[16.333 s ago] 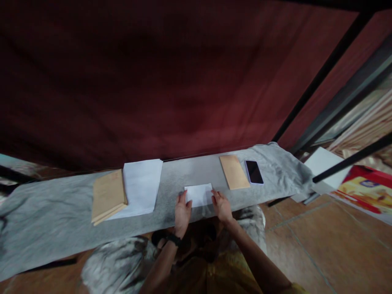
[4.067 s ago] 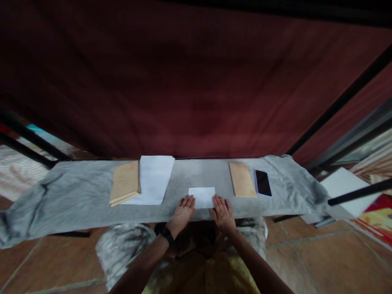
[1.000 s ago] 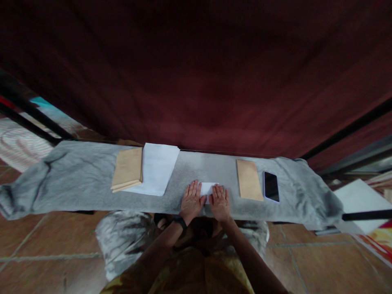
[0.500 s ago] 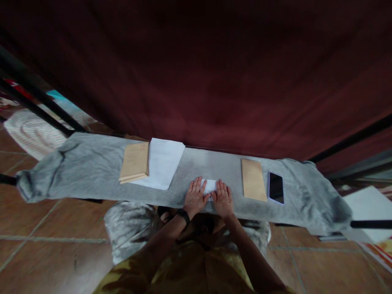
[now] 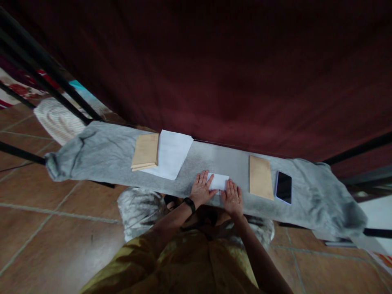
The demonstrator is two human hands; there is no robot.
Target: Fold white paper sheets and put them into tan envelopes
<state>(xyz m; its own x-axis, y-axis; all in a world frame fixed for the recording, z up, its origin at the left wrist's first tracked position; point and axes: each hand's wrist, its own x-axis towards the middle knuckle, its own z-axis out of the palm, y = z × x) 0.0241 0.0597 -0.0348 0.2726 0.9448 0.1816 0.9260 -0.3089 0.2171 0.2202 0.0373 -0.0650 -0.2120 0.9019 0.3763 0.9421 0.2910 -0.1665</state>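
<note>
A small folded white paper (image 5: 219,181) lies flat on the grey cloth (image 5: 225,157) in front of me. On its left end presses my left hand (image 5: 201,190), palm down with the fingers stretched out. My right hand (image 5: 232,199) rests likewise on the paper's right end, fingers flat and pointing forward. The hands are a short gap apart, and the white strip shows between them. A single brown envelope (image 5: 261,177) lies just right of my right hand. Left of my left hand is a stack of white paper sheets (image 5: 173,155), its left side partly under several brown envelopes (image 5: 145,150).
A phone (image 5: 283,187) with a dark screen lies right of the single envelope. The cloth covers a narrow bench, bunched at both ends. Behind it hangs a dark red curtain (image 5: 214,102). Black metal bars (image 5: 23,153) stand at the sides, above a tiled floor (image 5: 79,228).
My hands have slid slightly apart along the folded paper, so more of it shows between them. The whole view has shifted and tilted a little with my head.
</note>
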